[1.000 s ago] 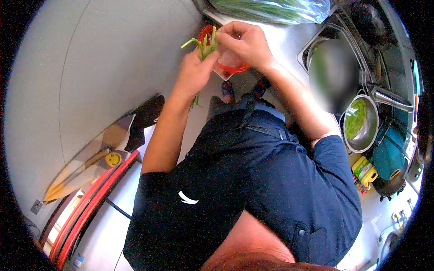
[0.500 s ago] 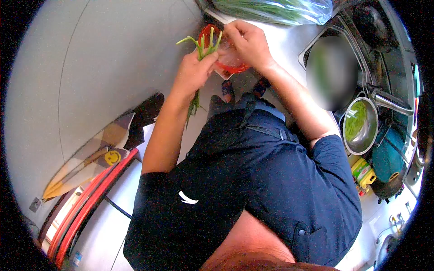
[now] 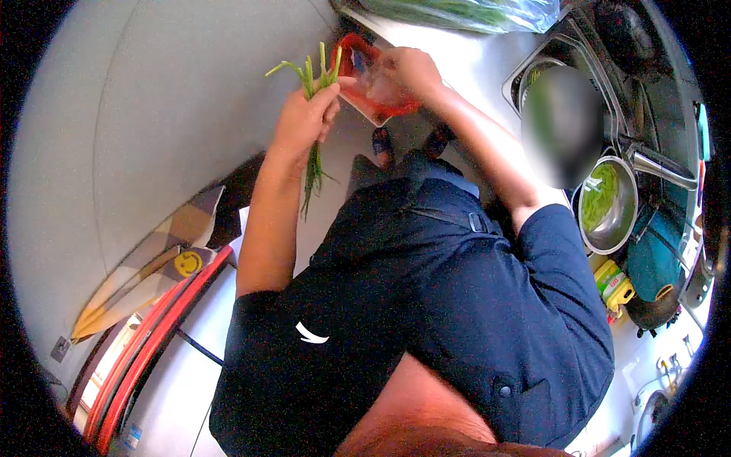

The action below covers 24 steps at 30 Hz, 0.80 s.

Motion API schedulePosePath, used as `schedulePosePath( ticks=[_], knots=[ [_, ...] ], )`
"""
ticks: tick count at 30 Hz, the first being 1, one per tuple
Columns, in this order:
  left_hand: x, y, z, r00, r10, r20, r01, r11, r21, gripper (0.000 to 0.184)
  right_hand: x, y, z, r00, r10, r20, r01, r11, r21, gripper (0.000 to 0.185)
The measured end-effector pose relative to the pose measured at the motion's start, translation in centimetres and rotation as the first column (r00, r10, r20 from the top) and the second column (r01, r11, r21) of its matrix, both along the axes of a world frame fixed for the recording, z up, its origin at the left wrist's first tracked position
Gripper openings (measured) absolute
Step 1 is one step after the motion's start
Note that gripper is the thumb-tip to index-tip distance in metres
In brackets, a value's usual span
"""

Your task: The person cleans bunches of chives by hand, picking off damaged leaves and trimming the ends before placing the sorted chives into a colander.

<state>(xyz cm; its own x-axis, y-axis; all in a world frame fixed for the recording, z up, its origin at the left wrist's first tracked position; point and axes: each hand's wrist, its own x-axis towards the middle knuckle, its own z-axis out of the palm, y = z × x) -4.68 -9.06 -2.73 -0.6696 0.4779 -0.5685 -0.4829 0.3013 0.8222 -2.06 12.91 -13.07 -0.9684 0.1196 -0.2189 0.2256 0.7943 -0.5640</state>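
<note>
My left hand (image 3: 303, 122) is wrapped round a bunch of thin green stalks (image 3: 312, 72). Their cut-looking ends fan out above the fist, and the thin leafy ends (image 3: 314, 179) dangle below it. My right hand (image 3: 413, 72) is over a red-rimmed bin (image 3: 396, 108) with a clear plastic liner (image 3: 371, 80). Its fingers are curled and slightly blurred, partly hidden by the hand itself, so I cannot make out what is in them. The left fist is just beside the bin's left rim.
A clear bag of long greens (image 3: 464, 14) lies on the counter (image 3: 476, 65) at the top. At right, a metal bowl (image 3: 609, 236) holds green pieces (image 3: 599, 190), near a sink (image 3: 512, 87) and a blurred-out round patch. A yellow-smiley cloth (image 3: 188, 264) hangs at left.
My left hand has moved left and slightly down with the stalks, away from the bin. My right hand has turned and come lower over the bin. Something pale now shows on the bowl's green pieces.
</note>
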Motion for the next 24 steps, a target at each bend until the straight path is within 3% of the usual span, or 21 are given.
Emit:
schedulePosePath(
  ticks=[6,10,12,13,15,19,21,24],
  knots=[
    [0.1,-0.8,0.3,0.999,0.033,0.000,-0.033,0.999,-0.023,0.031,-0.1,-0.7,-0.1,0.977,0.169,0.131,-0.194,0.958,0.209,0.028],
    [0.0,-1.1,0.0,0.999,0.030,-0.020,-0.031,0.999,-0.039,0.032,-0.3,-1.1,-1.9,0.984,0.149,0.101,-0.163,0.976,0.143,0.030],
    [-0.1,-1.2,-0.1,0.999,0.038,-0.003,-0.038,0.999,-0.015,0.031,0.0,-2.1,-1.9,0.978,-0.062,-0.200,0.077,0.995,0.064,0.040],
    [-0.1,-1.2,-0.2,0.999,0.038,0.020,-0.039,0.999,0.013,0.031,-0.2,-2.1,-1.5,0.977,-0.058,-0.204,0.072,0.995,0.063,0.040],
    [-0.1,-1.1,-0.1,0.999,0.032,0.021,-0.033,0.999,0.024,0.030,-1.0,-1.6,-0.1,0.969,0.059,0.241,-0.094,0.986,0.136,0.050],
    [-0.1,-0.7,-0.3,1.000,0.014,-0.010,-0.014,1.000,0.018,0.032,-0.5,-1.7,1.2,0.975,0.022,0.222,-0.059,0.985,0.162,0.050],
    [-0.2,-0.6,-0.6,1.000,-0.003,-0.018,0.004,0.999,0.031,0.033,-0.4,-1.8,0.9,1.000,-0.027,0.016,0.026,0.998,0.058,0.045],
    [-0.3,-0.2,-0.8,0.999,-0.029,-0.029,0.030,0.999,0.039,0.032,-0.3,-1.3,3.8,0.995,0.060,0.078,-0.067,0.995,0.080,0.036]
  ],
)
